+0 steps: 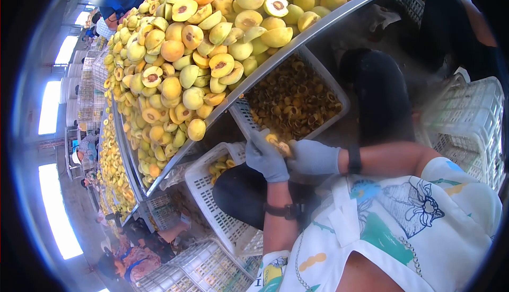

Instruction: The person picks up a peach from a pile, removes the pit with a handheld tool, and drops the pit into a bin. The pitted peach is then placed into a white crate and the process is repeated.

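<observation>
Our grey-gloved left hand and right hand both pinch the small yellow fruit half (probably slick), which might slip loose.

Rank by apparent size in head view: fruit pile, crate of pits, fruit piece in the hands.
1. fruit pile, by far
2. crate of pits
3. fruit piece, held between left hand and right hand; nearest the camera yet smallest, so order holds.
</observation>
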`<act>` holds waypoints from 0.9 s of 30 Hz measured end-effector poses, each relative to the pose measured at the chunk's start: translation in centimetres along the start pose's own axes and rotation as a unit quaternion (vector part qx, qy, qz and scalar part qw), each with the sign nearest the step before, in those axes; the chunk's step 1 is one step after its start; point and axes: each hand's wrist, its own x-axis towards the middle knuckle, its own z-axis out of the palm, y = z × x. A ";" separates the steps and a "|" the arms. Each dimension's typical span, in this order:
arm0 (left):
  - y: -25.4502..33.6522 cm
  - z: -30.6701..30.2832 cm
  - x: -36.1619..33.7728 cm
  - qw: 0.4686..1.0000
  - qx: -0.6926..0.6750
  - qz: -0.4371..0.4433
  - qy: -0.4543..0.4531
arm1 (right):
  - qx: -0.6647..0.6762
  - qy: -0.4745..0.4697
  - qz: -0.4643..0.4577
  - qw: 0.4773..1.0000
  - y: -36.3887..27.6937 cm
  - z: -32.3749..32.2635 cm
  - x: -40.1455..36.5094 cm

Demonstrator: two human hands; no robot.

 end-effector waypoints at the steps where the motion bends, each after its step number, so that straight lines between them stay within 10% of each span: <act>1: -0.5 -0.1 0.2 0.998 0.036 0.042 0.001 | 0.009 -0.005 0.009 1.000 -0.2 -0.1 0.1; 3: -1.8 -0.2 0.5 0.986 0.107 0.125 0.003 | -0.006 -0.011 0.023 1.000 -0.5 -0.5 -0.1; 9: -1.5 0.1 0.6 0.986 -0.132 -0.106 0.007 | -0.054 -0.035 0.008 0.998 -0.6 -1.1 -0.8; 19: -1.9 0.6 0.7 0.964 -0.234 -0.126 0.009 | 0.147 0.007 0.016 0.989 -0.6 -1.3 0.0; 27: -3.1 -0.4 1.6 0.922 -0.269 -0.277 -0.036 | 0.330 -0.184 0.106 0.920 -0.1 -2.2 0.1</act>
